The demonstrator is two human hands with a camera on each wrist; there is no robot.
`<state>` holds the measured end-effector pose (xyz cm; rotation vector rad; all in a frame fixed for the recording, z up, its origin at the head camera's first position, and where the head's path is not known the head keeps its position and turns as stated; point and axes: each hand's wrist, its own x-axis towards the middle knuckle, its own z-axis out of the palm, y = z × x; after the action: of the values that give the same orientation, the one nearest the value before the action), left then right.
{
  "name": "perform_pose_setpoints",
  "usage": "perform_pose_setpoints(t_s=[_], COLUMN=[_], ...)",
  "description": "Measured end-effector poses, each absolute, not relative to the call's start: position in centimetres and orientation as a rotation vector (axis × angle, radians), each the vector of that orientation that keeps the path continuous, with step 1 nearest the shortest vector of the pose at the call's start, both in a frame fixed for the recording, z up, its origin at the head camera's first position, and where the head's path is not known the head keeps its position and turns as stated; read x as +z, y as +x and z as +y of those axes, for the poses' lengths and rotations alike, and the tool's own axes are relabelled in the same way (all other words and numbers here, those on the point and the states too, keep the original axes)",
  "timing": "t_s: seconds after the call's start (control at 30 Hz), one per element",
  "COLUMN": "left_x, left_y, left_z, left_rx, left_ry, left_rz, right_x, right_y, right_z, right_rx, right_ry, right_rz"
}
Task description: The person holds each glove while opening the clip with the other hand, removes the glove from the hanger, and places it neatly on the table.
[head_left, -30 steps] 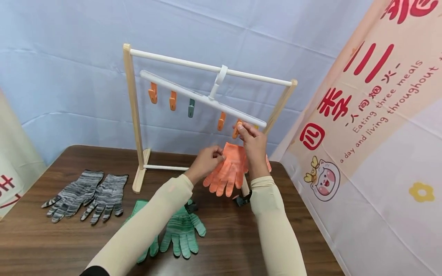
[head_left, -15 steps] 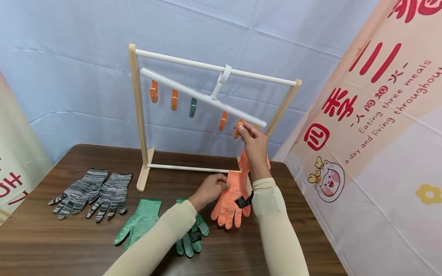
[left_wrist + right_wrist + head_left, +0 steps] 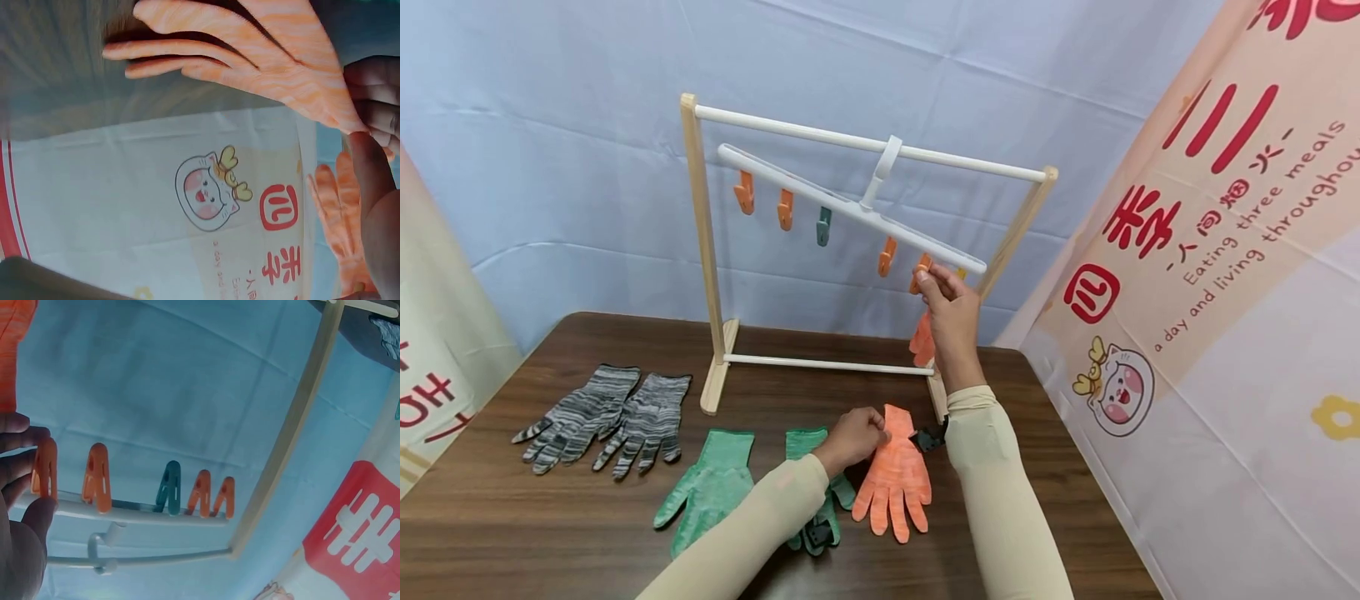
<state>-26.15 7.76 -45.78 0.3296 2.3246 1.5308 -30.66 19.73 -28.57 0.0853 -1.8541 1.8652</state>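
Observation:
My left hand (image 3: pixel 853 437) pinches an orange knit glove (image 3: pixel 895 475) near its cuff, low over the table, fingers of the glove pointing down. In the left wrist view, thumb and fingers grip the glove's (image 3: pixel 275 69) cuff edge. My right hand (image 3: pixel 955 321) pinches an orange clothespin (image 3: pixel 47 469) between thumb and fingers near the right end of a white hanger (image 3: pixel 805 190). Another orange glove (image 3: pixel 922 342) hangs below the hanger, partly hidden by the right hand; a yellow clip (image 3: pixel 961 272) shows above it. Further orange clothespins (image 3: pixel 785 210) and a green clothespin (image 3: pixel 823 227) hang along the bar.
The hanger hooks over the top rod (image 3: pixel 790 129) of a wooden-sided rack (image 3: pixel 700 225), tilted down to the right. Two green gloves (image 3: pixel 718 475) lie on the table (image 3: pixel 587 542), one partly under the left forearm. A pair of grey striped gloves (image 3: pixel 647 421) lies at left.
My left hand has lowered the orange glove from beside the hanger to just over the table. My right hand keeps its pinch on the clothespin; the hanger has shifted slightly.

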Motion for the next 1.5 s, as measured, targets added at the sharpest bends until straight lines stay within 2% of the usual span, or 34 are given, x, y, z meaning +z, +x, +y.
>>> perform_pose_setpoints(t_s=[0.13, 0.8, 1.13, 1.27, 1.5], left_x=[-46.3, -45.1, -41.4, -39.7, -38.7], left_y=[-26.1, -26.4, -29.3, -30.8, -32.5], left_z=[7.1, 5.9, 6.0, 6.6, 7.6], left_rx=[1.461, 1.279, 1.239, 1.247, 1.3], left_ry=[0.414, 0.446, 0.499, 0.507, 0.489], left_rz=[2.385, 2.601, 2.736, 2.781, 2.772], right_x=[-28.6, -30.2, -30.8, -30.1, -30.7], right_y=[-30.6, -30.3, -29.9, -28.7, -28.8], right_z=[19.8, 21.2, 21.9, 21.9, 23.5], right_rx=[1.833, 1.682, 1.574, 1.585, 1.586], right_ry=[0.07, 0.105, 0.08, 0.082, 0.025], right_rz=[-1.853, -1.909, -1.95, -1.945, -1.801])
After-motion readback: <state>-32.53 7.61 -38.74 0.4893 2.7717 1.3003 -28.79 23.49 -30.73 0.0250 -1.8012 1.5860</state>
